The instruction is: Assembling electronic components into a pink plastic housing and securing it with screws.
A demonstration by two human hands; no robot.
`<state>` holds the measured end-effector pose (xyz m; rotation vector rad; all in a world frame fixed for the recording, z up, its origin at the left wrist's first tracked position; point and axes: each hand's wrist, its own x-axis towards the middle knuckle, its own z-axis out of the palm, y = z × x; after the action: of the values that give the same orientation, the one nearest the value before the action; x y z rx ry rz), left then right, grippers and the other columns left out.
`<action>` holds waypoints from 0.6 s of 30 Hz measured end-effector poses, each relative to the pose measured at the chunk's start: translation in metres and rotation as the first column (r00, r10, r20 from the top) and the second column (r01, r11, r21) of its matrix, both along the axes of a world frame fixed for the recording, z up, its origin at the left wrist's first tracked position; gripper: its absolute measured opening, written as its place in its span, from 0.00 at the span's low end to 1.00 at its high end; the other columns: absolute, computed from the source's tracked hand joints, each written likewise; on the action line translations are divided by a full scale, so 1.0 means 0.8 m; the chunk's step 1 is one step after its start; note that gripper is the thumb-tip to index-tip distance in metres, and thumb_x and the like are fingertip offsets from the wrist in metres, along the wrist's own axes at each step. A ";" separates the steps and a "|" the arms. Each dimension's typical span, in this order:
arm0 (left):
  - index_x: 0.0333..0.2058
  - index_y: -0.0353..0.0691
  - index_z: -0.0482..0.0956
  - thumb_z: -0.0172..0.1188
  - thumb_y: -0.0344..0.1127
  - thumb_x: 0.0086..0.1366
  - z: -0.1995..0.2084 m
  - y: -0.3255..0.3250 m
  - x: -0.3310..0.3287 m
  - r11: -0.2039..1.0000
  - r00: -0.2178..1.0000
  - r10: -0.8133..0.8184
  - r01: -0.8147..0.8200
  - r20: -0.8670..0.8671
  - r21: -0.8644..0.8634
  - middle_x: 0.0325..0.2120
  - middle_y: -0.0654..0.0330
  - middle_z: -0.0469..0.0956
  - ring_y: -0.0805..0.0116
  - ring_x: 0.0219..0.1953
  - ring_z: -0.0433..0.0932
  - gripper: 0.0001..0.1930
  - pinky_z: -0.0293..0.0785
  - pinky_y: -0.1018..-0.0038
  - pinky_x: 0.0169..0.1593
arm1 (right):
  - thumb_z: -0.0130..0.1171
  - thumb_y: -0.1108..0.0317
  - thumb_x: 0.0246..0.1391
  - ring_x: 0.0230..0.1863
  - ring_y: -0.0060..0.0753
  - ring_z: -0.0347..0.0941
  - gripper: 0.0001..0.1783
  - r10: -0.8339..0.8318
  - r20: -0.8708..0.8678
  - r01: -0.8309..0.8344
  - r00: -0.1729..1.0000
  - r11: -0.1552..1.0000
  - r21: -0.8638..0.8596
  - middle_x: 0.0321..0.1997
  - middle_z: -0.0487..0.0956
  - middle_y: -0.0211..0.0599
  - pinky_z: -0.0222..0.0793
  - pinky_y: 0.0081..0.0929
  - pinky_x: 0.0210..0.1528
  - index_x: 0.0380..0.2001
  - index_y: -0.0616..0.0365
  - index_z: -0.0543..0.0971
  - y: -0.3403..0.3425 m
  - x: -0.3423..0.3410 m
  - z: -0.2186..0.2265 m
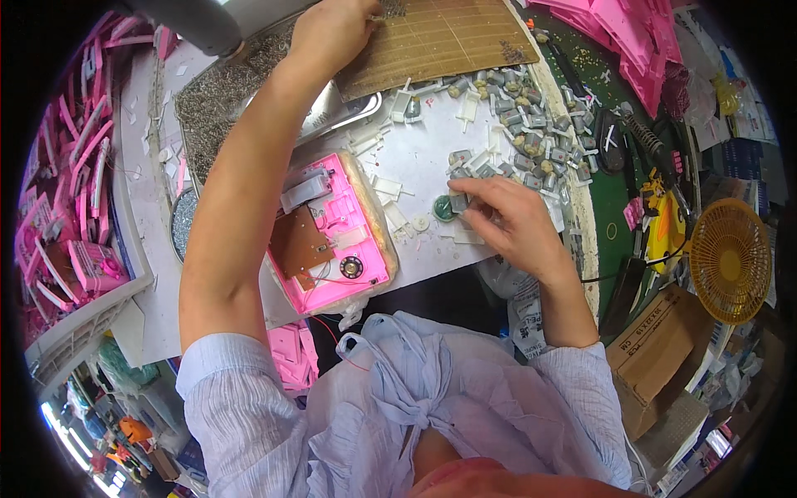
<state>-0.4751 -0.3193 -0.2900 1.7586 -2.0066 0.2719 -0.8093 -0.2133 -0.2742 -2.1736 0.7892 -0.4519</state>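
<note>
While right hand (516, 226) holds grey part (458, 201) | motor pile (531, 137) beside | pink casing (369, 256) left

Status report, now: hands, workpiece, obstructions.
Left hand at far left of brown board, grip unclear. Right hand pinching grey motor by green tub. Pink casing lies open. Loose motors crowd table beyond right hand.

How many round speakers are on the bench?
1: the round black speaker inside the pink casing, at the end nearest the person, right of the brown board. Others may be hidden behind the left forearm.
</note>
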 end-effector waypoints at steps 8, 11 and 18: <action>0.29 0.35 0.78 0.55 0.30 0.61 -0.026 -0.017 -0.007 0.999 0.978 0.049 -0.045 0.200 -0.027 0.29 0.47 0.80 0.46 0.36 0.82 0.05 0.79 0.56 0.41 | 0.63 0.75 0.55 0.31 0.33 0.76 0.21 0.024 -0.049 -0.025 0.999 1.000 -0.011 0.36 0.81 0.40 0.73 0.27 0.36 0.53 0.55 0.82 -0.010 -0.010 -0.002; 0.31 0.34 0.74 0.56 0.28 0.61 0.012 0.034 -0.059 0.986 0.987 -0.129 0.119 -0.090 -0.117 0.28 0.43 0.78 0.41 0.34 0.79 0.04 0.75 0.54 0.39 | 0.60 0.73 0.55 0.37 0.45 0.78 0.19 0.053 -0.008 -0.053 0.999 0.998 -0.039 0.36 0.82 0.42 0.74 0.38 0.41 0.51 0.53 0.81 -0.011 -0.007 -0.010; 0.41 0.34 0.82 0.64 0.25 0.65 0.081 0.207 -0.097 0.937 0.801 -0.197 0.323 -0.565 0.132 0.31 0.57 0.82 0.71 0.30 0.78 0.07 0.74 0.75 0.34 | 0.63 0.71 0.52 0.32 0.37 0.76 0.19 0.130 -0.191 -0.160 0.973 0.976 -0.150 0.30 0.79 0.37 0.73 0.34 0.39 0.50 0.53 0.81 -0.016 0.006 -0.021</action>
<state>-0.5527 -0.1536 -0.2250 1.4275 -1.8562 -0.5163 -0.8042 -0.2258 -0.2908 -2.4341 0.7029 -0.2549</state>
